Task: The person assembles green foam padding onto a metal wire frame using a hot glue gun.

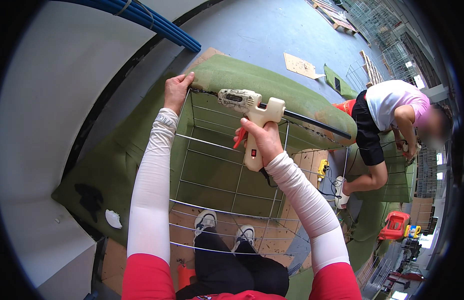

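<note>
My right hand [264,140] is wrapped round the handle of a cream hot glue gun [254,107] with a red trigger. A long black glue stick [319,125] sticks out of its back, and its dirty nozzle end points left toward my other hand. My left hand [177,91] pinches the edge of a green felt-like sheet [272,85] at the upper left corner of a wire frame [212,145]. A dark, uneven line of glue runs along the edge where sheet and frame meet. Green sheet also lines the inside of the frame.
A person [387,120] bends over another green-covered frame at the right. Between us lie a yellow socket [322,169] and cables. A red container [395,225] stands lower right. Dark gloves [88,200] and a white piece [113,219] lie at left; blue pipes [152,20] hang above.
</note>
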`<state>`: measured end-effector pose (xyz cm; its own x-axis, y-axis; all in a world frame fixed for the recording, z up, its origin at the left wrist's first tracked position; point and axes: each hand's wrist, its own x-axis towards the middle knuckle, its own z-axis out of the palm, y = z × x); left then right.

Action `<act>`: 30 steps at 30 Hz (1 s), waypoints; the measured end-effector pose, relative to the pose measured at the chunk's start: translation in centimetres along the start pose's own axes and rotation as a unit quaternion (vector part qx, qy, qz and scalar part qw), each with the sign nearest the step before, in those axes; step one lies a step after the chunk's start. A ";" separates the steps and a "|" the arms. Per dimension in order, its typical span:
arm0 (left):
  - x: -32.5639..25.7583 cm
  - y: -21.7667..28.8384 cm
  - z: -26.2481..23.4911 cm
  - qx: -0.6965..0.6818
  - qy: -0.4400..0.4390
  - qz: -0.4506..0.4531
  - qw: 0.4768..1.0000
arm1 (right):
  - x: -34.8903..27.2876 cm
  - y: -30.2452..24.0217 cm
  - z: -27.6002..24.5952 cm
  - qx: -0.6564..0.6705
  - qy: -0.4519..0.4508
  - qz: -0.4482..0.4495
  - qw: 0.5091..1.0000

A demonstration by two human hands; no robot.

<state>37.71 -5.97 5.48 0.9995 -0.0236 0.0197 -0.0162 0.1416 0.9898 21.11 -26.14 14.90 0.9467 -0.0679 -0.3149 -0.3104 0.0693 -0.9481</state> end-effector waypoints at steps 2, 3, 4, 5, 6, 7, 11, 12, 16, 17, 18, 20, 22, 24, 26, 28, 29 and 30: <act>0.1 0.1 0.0 0.002 -0.003 0.000 1.000 | -0.1 -0.1 -0.1 -0.001 0.002 0.002 1.000; 0.0 0.2 0.1 0.002 -0.004 0.000 1.000 | -0.2 -0.1 -0.3 -0.003 0.004 0.005 1.000; -0.2 0.3 0.2 -0.001 -0.004 -0.003 1.000 | -0.2 0.0 -0.4 -0.003 0.005 0.005 1.000; -0.3 0.5 0.2 -0.003 -0.003 -0.006 1.000 | -0.3 -0.1 -0.4 -0.003 0.006 0.004 1.000; -0.3 0.5 0.1 -0.003 -0.004 -0.006 1.000 | -0.4 -0.1 -0.4 -0.002 0.007 0.003 1.000; -0.3 0.4 0.0 -0.008 -0.005 -0.006 1.000 | -0.4 0.0 -0.4 -0.002 0.008 0.003 1.000; -0.3 0.6 0.0 -0.016 -0.012 -0.002 1.000 | -0.4 0.1 -0.7 -0.001 0.008 0.004 1.000; -0.2 0.6 -0.1 -0.016 -0.013 -0.002 1.000 | -0.4 0.1 -0.7 -0.001 0.006 0.002 1.000; -0.2 0.5 -0.4 -0.009 -0.018 -0.008 1.000 | -0.7 0.0 -0.9 0.004 0.008 0.000 1.000; -0.2 0.5 -0.4 -0.005 -0.019 -0.007 1.000 | -0.7 0.2 -1.0 0.000 0.010 0.005 1.000; -0.2 0.5 -0.5 -0.005 -0.020 -0.007 1.000 | -0.6 0.3 -1.1 -0.003 0.013 0.009 1.000; 0.0 0.4 -0.7 -0.010 -0.016 -0.010 1.000 | -0.4 0.4 -1.0 0.000 0.012 0.007 1.000; 0.4 0.2 -1.0 -0.012 -0.017 -0.014 1.000 | -0.3 0.4 -0.8 0.004 0.012 0.005 1.000; 0.7 0.1 -1.2 -0.018 -0.018 -0.019 1.000 | -0.1 0.4 -0.7 0.003 0.016 0.013 1.000; 0.8 0.0 -1.5 -0.012 -0.018 -0.021 1.000 | 0.0 0.4 -0.7 0.002 0.024 0.015 1.000; 0.9 0.1 -1.7 -0.007 -0.018 -0.021 1.000 | 0.1 0.5 -0.6 0.001 0.030 0.017 0.999; 1.0 0.1 -1.8 -0.003 -0.017 -0.019 1.000 | 0.2 0.5 -0.6 0.000 0.030 0.017 0.999; 1.2 -0.1 -1.9 -0.003 -0.018 -0.019 1.000 | 0.2 0.5 -0.6 -0.002 0.030 0.017 0.999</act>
<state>38.98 -4.09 5.14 0.9977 -0.0657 -0.0135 0.0230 0.1458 0.9890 21.11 -26.68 14.31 0.9285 -0.1247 -0.3498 -0.3435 0.0696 -0.9366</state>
